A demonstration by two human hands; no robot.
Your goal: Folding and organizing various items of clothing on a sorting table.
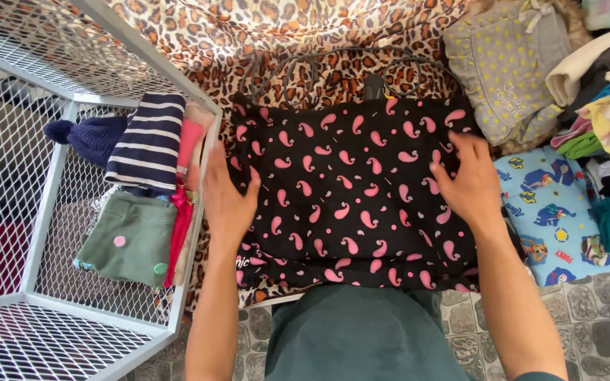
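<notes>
Black garment with pink paisley shapes (pixel 351 190), spread flat across the middle of the frame on a leopard-print blanket (pixel 248 35), lower hem hanging toward the bottom edge above a teal-clothed lap. Laid out square, apparently so that both side edges stay within reach.

Left hand (pixel 226 194) at the cloth's left edge, fingers together and curled over the border, thumb on top: a grip on the fabric edge rather than a flat press. Right hand (pixel 464 180) at center right, fingers spread and pressed down on the cloth, likely pinning that side flat.

White wire rack (pixel 51 212) filling the left of the frame, holding folded pieces stood side by side: a navy striped top (pixel 148 141), a green dotted piece (pixel 132 236), a dark blue pompom hat (pixel 86 134).

Unsorted heap at upper right: a grey garment with yellow dots (pixel 503 67), and below it a blue cartoon-print cloth (pixel 552 212), just beside the right wrist.
</notes>
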